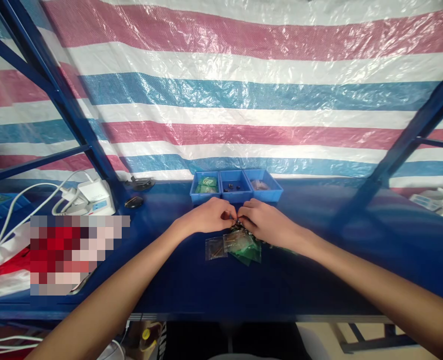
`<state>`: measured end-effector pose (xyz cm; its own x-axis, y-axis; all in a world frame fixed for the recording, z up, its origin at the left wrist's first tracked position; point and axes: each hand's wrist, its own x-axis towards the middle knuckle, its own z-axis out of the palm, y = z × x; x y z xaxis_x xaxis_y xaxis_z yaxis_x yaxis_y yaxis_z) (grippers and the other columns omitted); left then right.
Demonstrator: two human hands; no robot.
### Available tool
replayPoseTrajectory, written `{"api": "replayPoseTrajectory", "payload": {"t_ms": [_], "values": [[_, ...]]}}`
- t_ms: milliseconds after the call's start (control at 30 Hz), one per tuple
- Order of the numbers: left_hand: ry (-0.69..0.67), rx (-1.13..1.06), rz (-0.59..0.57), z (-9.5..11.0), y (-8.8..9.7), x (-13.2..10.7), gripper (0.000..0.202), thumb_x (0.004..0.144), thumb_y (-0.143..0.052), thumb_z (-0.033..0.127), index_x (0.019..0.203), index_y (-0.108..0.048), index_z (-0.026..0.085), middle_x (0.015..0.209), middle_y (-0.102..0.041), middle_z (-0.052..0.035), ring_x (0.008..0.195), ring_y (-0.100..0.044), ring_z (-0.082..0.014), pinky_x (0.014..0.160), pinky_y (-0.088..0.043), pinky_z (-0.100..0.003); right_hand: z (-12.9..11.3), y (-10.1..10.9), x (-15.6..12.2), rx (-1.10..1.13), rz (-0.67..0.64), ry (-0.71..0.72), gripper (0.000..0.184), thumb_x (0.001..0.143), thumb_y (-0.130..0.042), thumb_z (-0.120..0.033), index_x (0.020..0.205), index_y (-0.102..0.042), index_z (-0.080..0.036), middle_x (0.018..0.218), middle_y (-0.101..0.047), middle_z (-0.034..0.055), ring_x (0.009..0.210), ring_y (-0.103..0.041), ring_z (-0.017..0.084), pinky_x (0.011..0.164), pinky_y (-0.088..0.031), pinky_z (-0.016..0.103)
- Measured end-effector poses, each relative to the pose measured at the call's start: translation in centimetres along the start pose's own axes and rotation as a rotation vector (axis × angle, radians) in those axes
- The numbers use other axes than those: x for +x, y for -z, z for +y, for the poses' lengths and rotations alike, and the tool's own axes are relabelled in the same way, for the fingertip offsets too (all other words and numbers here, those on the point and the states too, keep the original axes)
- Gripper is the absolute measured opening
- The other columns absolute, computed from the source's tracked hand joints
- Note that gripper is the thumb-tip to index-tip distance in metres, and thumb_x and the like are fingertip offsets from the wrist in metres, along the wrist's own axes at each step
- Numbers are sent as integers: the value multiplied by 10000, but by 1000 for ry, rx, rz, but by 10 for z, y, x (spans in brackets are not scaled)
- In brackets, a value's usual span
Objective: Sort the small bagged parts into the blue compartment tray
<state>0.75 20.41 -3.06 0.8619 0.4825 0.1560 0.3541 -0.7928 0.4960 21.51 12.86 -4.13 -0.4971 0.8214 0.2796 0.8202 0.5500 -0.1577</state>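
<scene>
My left hand (pixel 217 216) and my right hand (pixel 258 218) meet over a small pile at the middle of the blue table. Both have their fingertips pinched together, nearly touching each other; what is between them is too small to make out. Just below lie small clear plastic bags (pixel 216 248) with thin brass-coloured pieces inside, and green packets (pixel 248 253). Small dark and shiny parts (pixel 247 230) are partly hidden under my right hand. Behind my hands stand three blue bins: the left bin (pixel 205 196) holds green packets, the middle bin (pixel 236 196) several small dark parts, the right bin (pixel 276 192) clear bags.
A white power strip (pixel 97 197) with plugs and cables sits at the left, near a black mouse-like object (pixel 133 202). Something red and white, partly blurred out, lies in front of it. Blue metal posts (pixel 71 120) frame the table, with a striped sheet (pixel 244 95) behind.
</scene>
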Motion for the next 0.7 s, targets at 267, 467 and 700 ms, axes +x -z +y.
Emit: {"api": "replayPoseTrajectory", "payload": {"t_ms": [267, 467, 700], "values": [[50, -64, 78, -3, -2, 2, 146, 887, -606, 271, 905, -733, 202, 752, -698, -11, 634, -614, -139, 567, -411, -256, 3, -1, 2, 18, 26, -21, 195, 1014, -517, -178, 946, -700, -176, 943, -691, 103, 901, -600, 253, 668, -450, 349], [97, -170, 137, 2, 0, 5, 242, 940, -582, 376, 907, -731, 188, 768, -699, -24, 657, -602, -144, 574, -413, -250, 8, -5, 3, 38, 111, -45, 80, 974, -630, -214, 995, -700, -183, 961, -710, 89, 905, -639, 251, 676, -464, 342], [117, -179, 122, 5, -2, 4, 303, 983, -504, 378, 827, -678, 186, 681, -628, -1, 551, -527, -118, 514, -359, -244, 5, -2, 5, 67, 166, -71, 145, 1003, -604, -256, 901, -683, -192, 894, -708, 66, 837, -637, 224, 650, -424, 325]]}}
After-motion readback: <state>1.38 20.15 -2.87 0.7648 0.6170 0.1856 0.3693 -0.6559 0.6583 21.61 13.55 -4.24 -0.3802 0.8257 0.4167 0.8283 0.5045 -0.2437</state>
